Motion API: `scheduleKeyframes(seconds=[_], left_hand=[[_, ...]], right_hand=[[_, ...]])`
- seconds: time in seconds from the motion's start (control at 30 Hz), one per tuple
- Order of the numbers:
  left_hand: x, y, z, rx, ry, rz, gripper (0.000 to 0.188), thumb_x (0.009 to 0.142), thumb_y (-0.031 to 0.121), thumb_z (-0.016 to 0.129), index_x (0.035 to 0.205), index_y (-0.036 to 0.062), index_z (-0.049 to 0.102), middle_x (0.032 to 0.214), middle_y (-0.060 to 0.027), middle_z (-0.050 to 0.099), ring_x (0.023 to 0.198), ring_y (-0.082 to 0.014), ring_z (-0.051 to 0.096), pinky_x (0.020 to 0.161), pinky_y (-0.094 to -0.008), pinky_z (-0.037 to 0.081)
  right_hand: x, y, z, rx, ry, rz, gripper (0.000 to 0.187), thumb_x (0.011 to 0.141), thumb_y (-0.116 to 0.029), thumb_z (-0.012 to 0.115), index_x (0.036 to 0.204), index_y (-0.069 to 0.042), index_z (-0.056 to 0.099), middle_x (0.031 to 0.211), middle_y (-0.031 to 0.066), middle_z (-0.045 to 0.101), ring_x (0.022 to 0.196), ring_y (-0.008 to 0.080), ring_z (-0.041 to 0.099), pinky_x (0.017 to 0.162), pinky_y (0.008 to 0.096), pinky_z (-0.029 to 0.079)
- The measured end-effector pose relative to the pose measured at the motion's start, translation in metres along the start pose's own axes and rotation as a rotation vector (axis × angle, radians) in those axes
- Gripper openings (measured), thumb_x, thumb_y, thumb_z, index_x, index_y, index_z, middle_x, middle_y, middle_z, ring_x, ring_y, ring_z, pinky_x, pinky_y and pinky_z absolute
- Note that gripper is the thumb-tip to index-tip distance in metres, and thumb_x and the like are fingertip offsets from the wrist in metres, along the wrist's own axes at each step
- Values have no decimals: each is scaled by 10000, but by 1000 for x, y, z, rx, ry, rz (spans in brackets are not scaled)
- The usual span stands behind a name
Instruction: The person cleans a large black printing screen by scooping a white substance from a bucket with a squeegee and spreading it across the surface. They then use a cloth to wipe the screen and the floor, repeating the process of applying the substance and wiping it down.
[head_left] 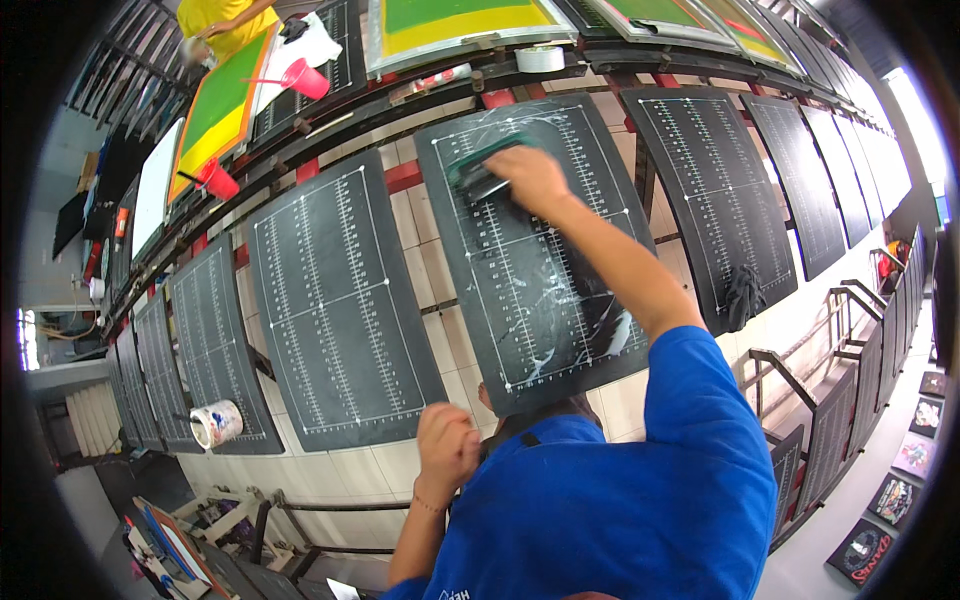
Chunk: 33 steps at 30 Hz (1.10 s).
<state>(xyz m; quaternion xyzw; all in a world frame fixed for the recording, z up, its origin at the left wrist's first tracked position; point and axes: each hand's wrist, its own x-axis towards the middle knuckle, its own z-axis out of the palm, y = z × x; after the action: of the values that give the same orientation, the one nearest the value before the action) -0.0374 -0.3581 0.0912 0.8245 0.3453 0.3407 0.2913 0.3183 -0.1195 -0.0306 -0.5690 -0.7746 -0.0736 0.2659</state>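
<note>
My right hand [528,175] reaches over the upper part of a black board [462,255] with white ruler markings. Its fingers are wrapped round a dark, flat-edged squeegee [482,182], which is pressed to the board's surface. A wet, dark green film surrounds the blade, and shiny whitish streaks [540,360] run across the lower half. Under my palm, the tool's grip is partly hidden. My left hand [447,442] is curled into a loose fist near the board's lower left corner, with nothing visible in it and touching no board.
Similar marked boards [335,300] stand in a row on both sides. A white bucket [216,424] rests on one at left, a dark cloth [744,297] on one at right. Beyond the rail are framed screens [465,30], pink cups [304,79] and a person in yellow [222,22].
</note>
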Motion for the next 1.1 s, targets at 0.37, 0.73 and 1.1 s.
scheduleKeyframes(seconds=[0.37, 0.73, 1.1], left_hand=[[-94, -43, -17, 57, 222, -750, 166, 961, 65, 529, 825, -23, 572, 804, -126, 598, 754, -246, 569, 719, -350, 469], [-216, -111, -97, 153, 525, -907, 163, 960, 85, 619, 1052, -35, 679, 962, -86, 685, 847, -167, 594, 805, -304, 492], [-368, -200, -80, -105, 502, -1163, 164, 943, 112, 637, 965, -48, 665, 785, -62, 633, 661, -120, 579, 578, -262, 494]], right_hand=[[9, 100, -24, -291, -130, 235, 371, 804, -43, 616, 1150, -153, 691, 1169, 25, 676, 1093, 248, 631, 899, 386, 522], [-232, -115, -151, -149, -319, 261, 450, 780, -35, 603, 1219, -117, 657, 1229, 33, 649, 1156, 247, 603, 949, 361, 525], [-261, -230, -126, -367, -262, 752, 481, 706, -85, 696, 1186, -98, 663, 1085, 81, 644, 1033, 284, 634, 811, 409, 561]])
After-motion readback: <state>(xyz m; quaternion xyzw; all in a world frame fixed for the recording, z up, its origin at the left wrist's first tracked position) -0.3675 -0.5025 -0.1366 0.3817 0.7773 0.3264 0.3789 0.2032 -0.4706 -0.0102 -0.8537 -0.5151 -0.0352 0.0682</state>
